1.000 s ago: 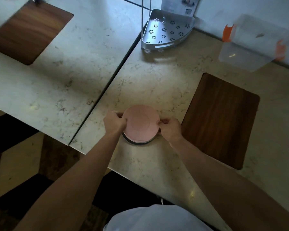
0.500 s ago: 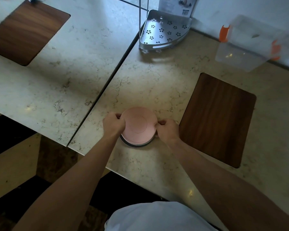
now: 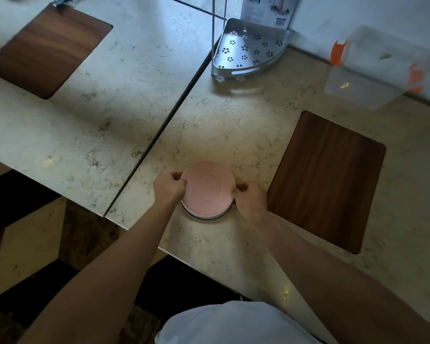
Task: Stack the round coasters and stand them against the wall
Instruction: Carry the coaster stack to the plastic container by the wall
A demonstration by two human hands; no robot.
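A perforated metal corner shelf (image 3: 248, 49) stands at the back of the marble desk (image 3: 224, 125). A clear container with orange clips (image 3: 375, 68) sits to its right. A dark wood-grain inlay (image 3: 325, 180) lies nearer.

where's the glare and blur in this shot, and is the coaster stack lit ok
Head view: glare spots on the counter, one near its front edge; the clear tub is smeared by blur; the frame's lower half is dim, yet the pink coaster stack reads clearly between the left hand and right hand.

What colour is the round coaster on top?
Pink: the top coaster, seen in the head view, is plain pink with a faint circle in its middle.
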